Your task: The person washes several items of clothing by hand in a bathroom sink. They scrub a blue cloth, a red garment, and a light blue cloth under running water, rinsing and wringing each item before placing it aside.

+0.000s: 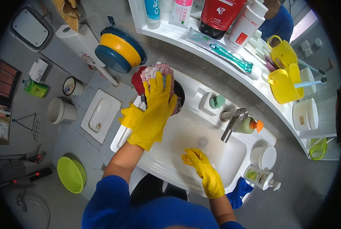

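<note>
Both my hands wear yellow rubber gloves. My left hand (157, 105) lies with its fingers stretched out over a bundle of pink printed and dark red cloth (163, 69) at the left end of the white sink (231, 168). Under the bundle shows part of a dark round container (179, 91). A yellow bulge (130, 116) sticks out left of this hand; what it is I cannot make out. Above the basin's front part, my right hand (204, 171) hangs with loosely bent fingers and nothing visible in it. Shallow cloudy water seems to cover the basin floor.
A metal faucet (235, 122), a green-capped container (212, 103) and an orange-topped pump bottle (250, 125) line the sink's back. At right stand a white tub (263, 157), a white pump bottle (260, 177) and a blue cloth (239, 192). A curved shelf (204, 51) overhangs behind.
</note>
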Available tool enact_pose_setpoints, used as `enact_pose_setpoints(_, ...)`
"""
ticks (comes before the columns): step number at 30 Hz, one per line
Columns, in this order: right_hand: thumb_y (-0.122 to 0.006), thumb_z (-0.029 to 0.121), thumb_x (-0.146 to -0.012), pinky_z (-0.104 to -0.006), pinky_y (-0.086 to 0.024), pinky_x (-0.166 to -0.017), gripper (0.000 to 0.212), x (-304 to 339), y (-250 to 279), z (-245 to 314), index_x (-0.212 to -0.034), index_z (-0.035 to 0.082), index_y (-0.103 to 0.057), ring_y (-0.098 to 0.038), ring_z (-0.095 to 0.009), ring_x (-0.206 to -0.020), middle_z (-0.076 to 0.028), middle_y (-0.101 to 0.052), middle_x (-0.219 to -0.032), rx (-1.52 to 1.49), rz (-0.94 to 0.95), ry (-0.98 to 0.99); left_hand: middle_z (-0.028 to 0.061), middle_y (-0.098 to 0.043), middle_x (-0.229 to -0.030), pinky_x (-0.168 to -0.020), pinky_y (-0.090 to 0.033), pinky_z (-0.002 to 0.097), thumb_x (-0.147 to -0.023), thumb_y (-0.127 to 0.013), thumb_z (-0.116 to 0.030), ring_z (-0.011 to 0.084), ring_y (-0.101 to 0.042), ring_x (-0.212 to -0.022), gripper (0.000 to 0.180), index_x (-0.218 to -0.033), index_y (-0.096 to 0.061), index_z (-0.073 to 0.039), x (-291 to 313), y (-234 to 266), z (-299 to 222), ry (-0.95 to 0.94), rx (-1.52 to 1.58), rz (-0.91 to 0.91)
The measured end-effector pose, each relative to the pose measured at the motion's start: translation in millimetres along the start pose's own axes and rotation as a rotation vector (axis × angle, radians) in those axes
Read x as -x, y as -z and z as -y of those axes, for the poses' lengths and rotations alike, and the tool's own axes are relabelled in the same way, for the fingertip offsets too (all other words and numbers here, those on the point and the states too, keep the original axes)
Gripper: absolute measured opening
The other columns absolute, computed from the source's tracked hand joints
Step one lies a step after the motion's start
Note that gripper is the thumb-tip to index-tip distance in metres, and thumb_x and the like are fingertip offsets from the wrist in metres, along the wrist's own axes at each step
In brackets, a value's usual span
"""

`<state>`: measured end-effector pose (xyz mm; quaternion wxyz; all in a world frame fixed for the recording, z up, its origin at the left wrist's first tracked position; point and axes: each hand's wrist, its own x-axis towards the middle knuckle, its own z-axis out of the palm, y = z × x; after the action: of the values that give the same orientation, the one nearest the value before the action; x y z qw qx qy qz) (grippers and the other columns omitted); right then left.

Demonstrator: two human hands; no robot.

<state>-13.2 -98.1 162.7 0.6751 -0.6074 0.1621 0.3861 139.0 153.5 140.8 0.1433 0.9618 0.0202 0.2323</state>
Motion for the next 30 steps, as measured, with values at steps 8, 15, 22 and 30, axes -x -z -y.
enact_pose_setpoints(8, -0.056, 0.030, -0.099, -0.0334, -0.051, -0.092, 0.044, -3.7, -3.4, -10.2, -0.128, -0.004, -0.052, -0.064, -0.023, -0.100, -0.016, -0.065, -0.109, 0.005, 0.046, 0.023, 0.0146, -0.051, -0.137, -0.105, -0.040, 0.0364, -0.089, -0.068, -0.023, 0.0286, -0.052, -0.125, 0.055, -0.139, -0.048, -0.011, 7.6, 87.5, 8.9, 0.482, 0.592, -0.017)
enact_pose_setpoints(15, -0.058, 0.029, -0.097, -0.0308, -0.049, -0.091, 0.043, -16.8, 17.5, -32.2, -0.128, -0.001, -0.055, -0.064, -0.021, -0.100, -0.014, -0.067, -0.111, 0.418, -0.144, 0.082, 0.0145, -0.062, -0.123, -0.101, -0.043, 0.0321, -0.101, -0.052, -0.019, 0.0226, -0.060, -0.115, 0.034, -0.128, -0.053, 0.002, 27.1, 76.9, 37.1, 0.351, 1.038, -0.140)
enact_pose_setpoints(22, -0.060, 0.027, -0.096, -0.0302, -0.049, -0.088, 0.040, -17.1, 54.6, -73.9, -0.125, 0.000, -0.058, -0.064, -0.020, -0.098, -0.012, -0.069, -0.108, 0.390, -0.307, 0.116, 0.0203, -0.061, -0.123, -0.094, -0.049, 0.0342, -0.104, -0.046, -0.029, 0.0268, -0.065, -0.105, 0.045, -0.129, -0.051, 0.008, 97.8, 72.9, 74.3, 0.669, 1.339, 0.062)
enact_pose_setpoints(30, -0.063, 0.025, -0.094, -0.0296, -0.050, -0.084, 0.037, 52.1, 82.7, -124.0, -0.123, 0.001, -0.061, -0.064, -0.019, -0.096, -0.011, -0.070, -0.104, 0.173, -0.469, 0.148, 0.0131, -0.060, -0.123, -0.088, -0.051, 0.0320, -0.103, -0.047, -0.022, 0.0229, -0.063, -0.104, 0.032, -0.125, -0.056, 0.000, 120.6, 97.2, 31.9, 0.766, 1.466, 0.324)
